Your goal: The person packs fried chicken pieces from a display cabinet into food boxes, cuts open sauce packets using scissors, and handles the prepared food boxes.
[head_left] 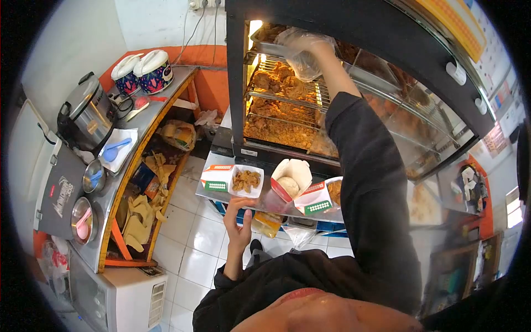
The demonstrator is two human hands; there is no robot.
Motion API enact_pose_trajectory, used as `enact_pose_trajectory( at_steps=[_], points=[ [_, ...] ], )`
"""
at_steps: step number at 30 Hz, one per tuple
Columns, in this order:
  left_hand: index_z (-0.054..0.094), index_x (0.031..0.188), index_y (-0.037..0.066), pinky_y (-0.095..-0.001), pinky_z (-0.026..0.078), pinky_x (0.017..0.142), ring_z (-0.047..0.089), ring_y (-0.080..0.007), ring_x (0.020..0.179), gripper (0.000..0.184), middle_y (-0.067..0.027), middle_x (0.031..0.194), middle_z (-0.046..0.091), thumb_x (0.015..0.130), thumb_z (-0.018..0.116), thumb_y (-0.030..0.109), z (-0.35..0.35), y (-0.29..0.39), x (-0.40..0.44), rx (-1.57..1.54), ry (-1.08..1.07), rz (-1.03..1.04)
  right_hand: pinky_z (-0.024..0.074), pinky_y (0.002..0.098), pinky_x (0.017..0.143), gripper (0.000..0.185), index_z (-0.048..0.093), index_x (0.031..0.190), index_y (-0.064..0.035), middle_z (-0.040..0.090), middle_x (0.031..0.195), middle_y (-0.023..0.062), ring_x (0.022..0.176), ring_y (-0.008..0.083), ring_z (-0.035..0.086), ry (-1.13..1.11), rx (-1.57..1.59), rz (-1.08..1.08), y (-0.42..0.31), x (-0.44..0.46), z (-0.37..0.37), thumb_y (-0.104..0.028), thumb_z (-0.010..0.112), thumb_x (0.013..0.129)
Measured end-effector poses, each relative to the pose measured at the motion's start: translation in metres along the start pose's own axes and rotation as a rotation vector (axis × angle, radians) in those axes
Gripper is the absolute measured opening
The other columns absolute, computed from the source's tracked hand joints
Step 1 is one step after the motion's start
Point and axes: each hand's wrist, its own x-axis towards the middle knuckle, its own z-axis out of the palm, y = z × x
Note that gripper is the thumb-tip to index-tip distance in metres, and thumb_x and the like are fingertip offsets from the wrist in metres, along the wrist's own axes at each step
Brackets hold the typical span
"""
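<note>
My right hand [310, 44], covered by a clear plastic bag [303, 60], reaches into the lit food warmer [237, 83] at its upper rack. The plastic and the angle hide its fingers. Fried chicken [276, 80] lies on the racks below it. My left hand [239, 224] rests at the front edge of the metal counter [265, 207], thumb apart from the fingers and holding nothing. Just above it stands an open paper box [217, 178] with fried pieces inside. To its right are a carton with a rice mound [287, 186] and another food box [315, 200].
On the left, a side table [141, 119] carries a rice cooker [88, 113], two patterned canisters [154, 72], and metal bowls [83, 220] with scoops. Folded cartons [138, 221] fill its lower shelf. A white appliance [133, 296] stands on the tiled floor [193, 235].
</note>
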Motion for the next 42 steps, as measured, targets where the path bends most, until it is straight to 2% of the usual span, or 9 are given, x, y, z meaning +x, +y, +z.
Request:
enact_pose_trajectory(
  at_steps=[23, 28, 30, 31, 33, 34, 37, 40, 42],
  points=[
    [0.060, 0.084, -0.001, -0.0311, 0.044, 0.075, 0.058, -0.0233, 0.080, 0.010, -0.0114, 0.084, 0.062, 0.084, 0.051, 0.001, -0.004, -0.005, 0.006, 0.025, 0.024, -0.038, 0.0240, 0.0419, 0.108, 0.062, 0.046, 0.130, -0.0106, 0.040, 0.138, 0.0142, 0.128, 0.0302, 0.037, 0.235, 0.212, -0.015, 0.049, 0.020, 0.009, -0.055, 0.035, 0.089],
    [0.060, 0.085, -0.001, -0.0310, 0.044, 0.075, 0.058, -0.0233, 0.081, 0.010, -0.0112, 0.084, 0.062, 0.085, 0.050, 0.001, -0.003, -0.013, 0.004, 0.028, 0.013, -0.060, 0.0238, 0.0415, 0.109, 0.061, 0.047, 0.130, -0.0130, 0.042, 0.137, 0.0128, 0.128, 0.0297, 0.037, 0.149, 0.335, 0.053, 0.094, 0.024, 0.038, -0.056, 0.035, 0.089],
    [0.060, 0.085, -0.001, -0.0313, 0.044, 0.074, 0.058, -0.0234, 0.080, 0.010, -0.0111, 0.085, 0.062, 0.085, 0.050, 0.001, -0.003, -0.014, 0.004, 0.054, -0.033, -0.057, 0.0286, 0.0412, 0.107, 0.053, 0.047, 0.130, -0.0139, 0.044, 0.136, 0.0116, 0.124, 0.0304, 0.042, 0.199, -0.062, -0.052, 0.123, 0.032, 0.046, -0.048, 0.038, 0.090],
    [0.060, 0.085, -0.001, -0.0313, 0.044, 0.074, 0.058, -0.0234, 0.080, 0.010, -0.0111, 0.085, 0.062, 0.085, 0.050, 0.001, -0.003, -0.014, 0.005, 0.055, -0.038, -0.062, 0.0286, 0.0412, 0.107, 0.053, 0.047, 0.130, -0.0139, 0.044, 0.136, 0.0116, 0.124, 0.0304, 0.042, 0.195, -0.061, -0.047, 0.109, 0.018, 0.038, -0.048, 0.038, 0.090],
    [0.060, 0.086, -0.001, -0.0316, 0.044, 0.074, 0.058, -0.0236, 0.080, 0.010, -0.0110, 0.085, 0.062, 0.085, 0.050, 0.002, -0.001, -0.014, 0.005, 0.027, -0.032, -0.074, 0.0383, 0.0431, 0.099, 0.046, 0.050, 0.126, -0.0130, 0.051, 0.126, 0.0170, 0.112, 0.0301, 0.052, 0.099, -0.396, -0.196, 0.055, -0.027, 0.007, -0.036, 0.046, 0.087],
    [0.060, 0.086, -0.001, -0.0316, 0.044, 0.074, 0.058, -0.0236, 0.080, 0.010, -0.0110, 0.085, 0.062, 0.085, 0.050, 0.002, -0.001, -0.014, 0.007, 0.024, -0.040, -0.075, 0.0383, 0.0431, 0.099, 0.046, 0.050, 0.126, -0.0130, 0.051, 0.126, 0.0170, 0.112, 0.0301, 0.052, 0.096, -0.398, -0.188, 0.055, -0.032, 0.013, -0.036, 0.046, 0.087],
    [0.060, 0.086, 0.000, -0.0318, 0.044, 0.073, 0.057, -0.0234, 0.079, 0.011, -0.0108, 0.085, 0.062, 0.086, 0.050, 0.002, 0.000, -0.016, 0.009, 0.014, -0.057, -0.069, 0.0479, 0.0449, 0.082, 0.040, 0.056, 0.117, -0.0116, 0.056, 0.111, 0.0187, 0.094, 0.0323, 0.057, 0.113, -0.351, -0.054, 0.039, -0.059, 0.005, -0.030, 0.055, 0.081],
    [0.060, 0.085, 0.000, -0.0316, 0.043, 0.073, 0.057, -0.0230, 0.079, 0.011, -0.0106, 0.085, 0.061, 0.086, 0.050, 0.003, 0.004, -0.016, 0.011, -0.014, -0.055, -0.079, 0.0493, 0.0431, 0.066, 0.037, 0.058, 0.107, -0.0125, 0.055, 0.096, 0.0145, 0.079, 0.0301, 0.056, 0.248, -0.777, -0.462, -0.007, -0.093, -0.032, -0.029, 0.063, 0.075],
    [0.060, 0.085, -0.001, -0.0313, 0.043, 0.073, 0.057, -0.0228, 0.079, 0.011, -0.0107, 0.084, 0.061, 0.086, 0.050, 0.003, 0.006, -0.019, 0.011, -0.024, -0.087, -0.043, 0.0486, 0.0372, 0.059, 0.028, 0.058, 0.098, -0.0137, 0.053, 0.095, 0.0117, 0.074, 0.0287, 0.054, 1.078, -0.368, -0.253, -0.002, -0.082, 0.008, -0.026, 0.064, 0.073]
  ],
)
